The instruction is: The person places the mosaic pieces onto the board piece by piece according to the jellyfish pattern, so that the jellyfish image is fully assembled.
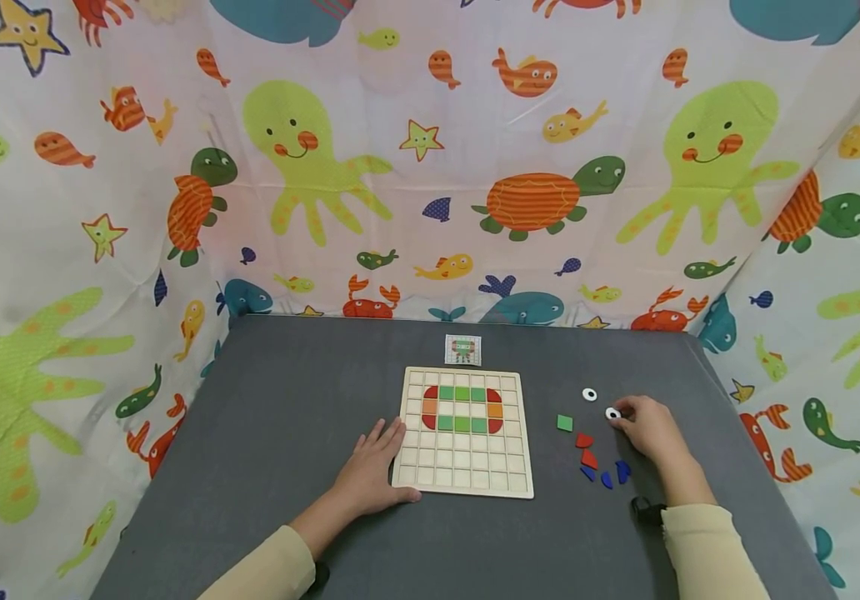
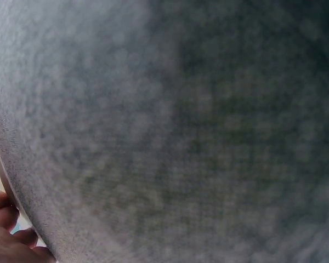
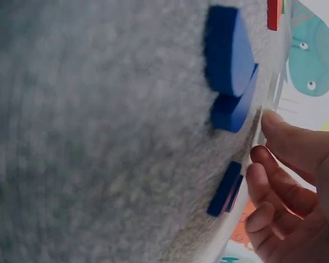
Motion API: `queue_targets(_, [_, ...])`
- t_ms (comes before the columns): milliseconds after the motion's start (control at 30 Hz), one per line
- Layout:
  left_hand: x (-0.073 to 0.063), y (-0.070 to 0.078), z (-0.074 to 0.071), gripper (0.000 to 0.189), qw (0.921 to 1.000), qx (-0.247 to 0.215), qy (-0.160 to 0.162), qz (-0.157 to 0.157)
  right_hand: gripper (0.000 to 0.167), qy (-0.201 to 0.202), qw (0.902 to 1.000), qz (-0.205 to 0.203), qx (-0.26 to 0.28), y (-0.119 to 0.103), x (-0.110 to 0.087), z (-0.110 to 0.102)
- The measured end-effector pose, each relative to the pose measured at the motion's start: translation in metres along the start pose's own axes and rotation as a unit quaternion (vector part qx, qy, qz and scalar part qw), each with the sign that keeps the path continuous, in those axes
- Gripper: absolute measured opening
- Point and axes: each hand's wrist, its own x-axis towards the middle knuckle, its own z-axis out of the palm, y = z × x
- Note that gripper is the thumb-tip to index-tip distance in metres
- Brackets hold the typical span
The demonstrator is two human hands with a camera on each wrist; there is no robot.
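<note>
A wooden grid board (image 1: 462, 479) lies mid-table, with red, orange, green and white pieces forming a rounded ring on its upper half. My left hand (image 1: 373, 468) rests along its left edge, fingers spread and thumb by the near left corner. To the right of the board, my right hand (image 1: 649, 425) pinches a white round eye piece (image 1: 612, 412) with a black dot between thumb and fingertips. In the right wrist view the thumb (image 3: 288, 137) and curled fingers show, but the eye piece is hidden. A second eye piece (image 1: 589, 394) lies just beyond.
Between board and right hand lie a green square (image 1: 564, 423), two red pieces (image 1: 584, 440) and several blue pieces (image 1: 607, 480). A small picture card (image 1: 463, 350) sits behind the board. A patterned sea-animal curtain (image 1: 415, 225) surrounds the grey table (image 1: 310, 383).
</note>
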Motion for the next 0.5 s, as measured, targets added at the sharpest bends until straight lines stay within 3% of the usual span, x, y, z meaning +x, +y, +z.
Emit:
queue_targets(267, [0.001, -0.001, 0.000, 0.115, 1.0000, 0.002, 0.001, 0.002, 0.029, 0.043, 0.9990, -0.011, 0.013, -0.024, -0.004, 0.001])
queue_targets(500, [-0.001, 0.000, -0.001, 0.115, 1.0000, 0.000, 0.004, 0.006, 0.028, 0.068, 0.9959, -0.050, 0.033, -0.053, -0.005, 0.002])
